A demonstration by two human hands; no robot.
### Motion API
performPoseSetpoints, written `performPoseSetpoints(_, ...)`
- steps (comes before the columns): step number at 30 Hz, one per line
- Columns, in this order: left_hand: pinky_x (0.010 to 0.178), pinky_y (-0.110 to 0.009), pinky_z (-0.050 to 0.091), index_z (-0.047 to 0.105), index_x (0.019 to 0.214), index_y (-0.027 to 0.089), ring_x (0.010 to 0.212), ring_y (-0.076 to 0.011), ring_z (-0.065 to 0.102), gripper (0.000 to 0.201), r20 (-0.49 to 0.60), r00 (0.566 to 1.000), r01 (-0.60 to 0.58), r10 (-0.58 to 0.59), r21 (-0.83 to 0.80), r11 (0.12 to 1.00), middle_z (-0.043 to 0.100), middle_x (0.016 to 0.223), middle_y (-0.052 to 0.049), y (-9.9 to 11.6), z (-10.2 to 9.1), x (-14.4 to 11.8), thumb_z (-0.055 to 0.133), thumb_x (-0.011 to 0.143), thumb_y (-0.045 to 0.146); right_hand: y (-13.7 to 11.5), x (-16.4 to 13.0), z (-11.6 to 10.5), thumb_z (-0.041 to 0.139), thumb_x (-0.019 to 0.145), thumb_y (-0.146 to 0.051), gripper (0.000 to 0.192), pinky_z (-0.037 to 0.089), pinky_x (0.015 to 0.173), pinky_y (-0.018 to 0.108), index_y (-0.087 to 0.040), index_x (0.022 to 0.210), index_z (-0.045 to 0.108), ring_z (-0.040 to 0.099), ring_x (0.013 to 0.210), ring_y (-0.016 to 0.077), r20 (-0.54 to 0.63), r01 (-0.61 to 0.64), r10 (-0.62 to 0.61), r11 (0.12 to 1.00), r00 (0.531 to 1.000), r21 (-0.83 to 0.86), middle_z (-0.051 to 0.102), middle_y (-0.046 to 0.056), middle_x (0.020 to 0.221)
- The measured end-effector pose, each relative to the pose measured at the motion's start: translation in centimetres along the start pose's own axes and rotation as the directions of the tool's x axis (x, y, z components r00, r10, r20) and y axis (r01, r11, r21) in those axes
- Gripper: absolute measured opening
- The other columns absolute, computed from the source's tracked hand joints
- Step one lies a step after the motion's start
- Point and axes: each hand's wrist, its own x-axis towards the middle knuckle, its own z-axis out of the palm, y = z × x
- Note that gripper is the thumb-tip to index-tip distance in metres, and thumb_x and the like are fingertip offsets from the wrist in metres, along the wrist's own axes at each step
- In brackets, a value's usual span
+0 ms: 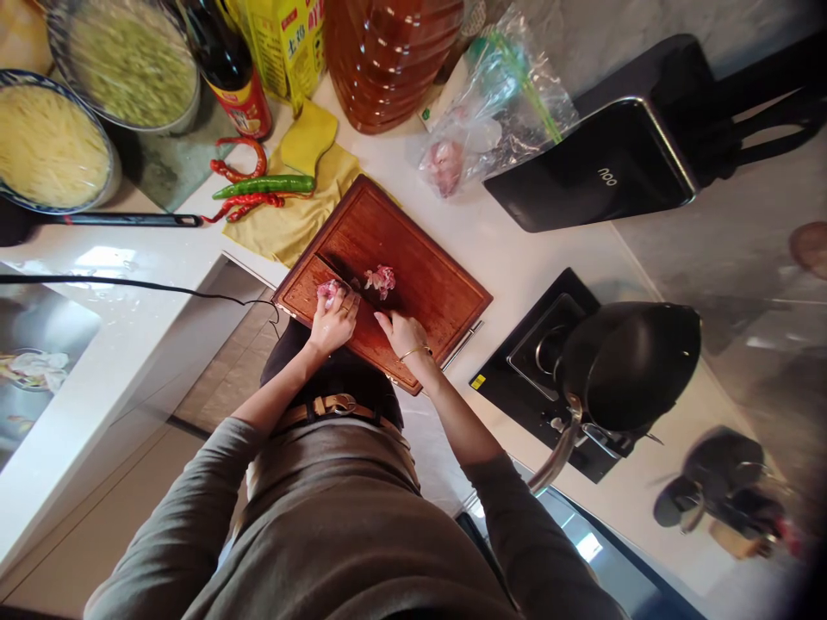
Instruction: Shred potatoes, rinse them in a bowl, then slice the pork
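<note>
A white countertop (510, 250) carries everything here. A wooden cutting board (413, 284) lies on it directly under the fingers of both hands. Beyond the fingertips a yellow cloth (290, 220) is spread on the counter, partly tucked under the board's far corner. Further past the fingertips stand a large oil jug (388, 60), a yellow carton (284, 43) and a dark sauce bottle (233, 73). Out past the right hand's fingers a clear plastic bag (497, 120) lies on the counter, and a black cooktop (536, 362) sits to their right.
</note>
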Motion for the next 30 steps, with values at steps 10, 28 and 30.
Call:
performPoseSetpoints(10, 0.106, -0.057, 0.017, 0.04, 0.137, 0.015, 0.132, -0.0316, 0.034, 0.052, 0.034, 0.999, 0.033, -0.032, -0.019, 0.999, 0.045, 0.137, -0.015, 0.3, -0.3, 0.1, 0.034, 0.085, 0.017, 4.5, -2.0, 1.5, 0.021, 0.095, -0.049, 0.058, 0.036, 0.063, 0.024, -0.016, 0.098, 0.068, 0.066, 0.078, 0.0188, -0.029, -0.086, 0.09, 0.989, 0.996, 0.122, 0.071, 0.011, 0.086)
performPoseSetpoints(28, 0.101, -0.051, 0.023, 0.051, 0.114, 0.008, 0.119, -0.034, 0.042, 0.043, -0.193, 0.934, 0.31, -0.3, 0.025, 0.95, 0.052, 0.123, -0.021, -1.4, -1.7, 0.5, 0.042, 0.082, 0.036, -0.2, -2.0, 3.5, 0.023, 0.095, -0.048, 0.056, 0.038, 0.065, 0.022, -0.017, 0.095, 0.069, 0.066, 0.08, 0.0182, -0.042, -0.094, 0.109, 0.959, 0.993, 0.269, 0.072, 0.01, 0.085)
performPoseSetpoints(30, 0.102, -0.051, 0.022, 0.051, 0.113, 0.008, 0.119, -0.0342, 0.042, 0.043, -0.201, 0.933, 0.311, -0.3, 0.028, 0.95, 0.051, 0.123, -0.021, -1.5, -1.4, 0.6, 0.043, 0.082, 0.035, 0.6, -1.6, 3.3, 0.02, 0.096, -0.048, 0.057, 0.038, 0.065, 0.022, -0.017, 0.095, 0.069, 0.066, 0.079, 0.0178, -0.054, -0.107, 0.127, 0.952, 0.99, 0.286, 0.072, 0.01, 0.084)
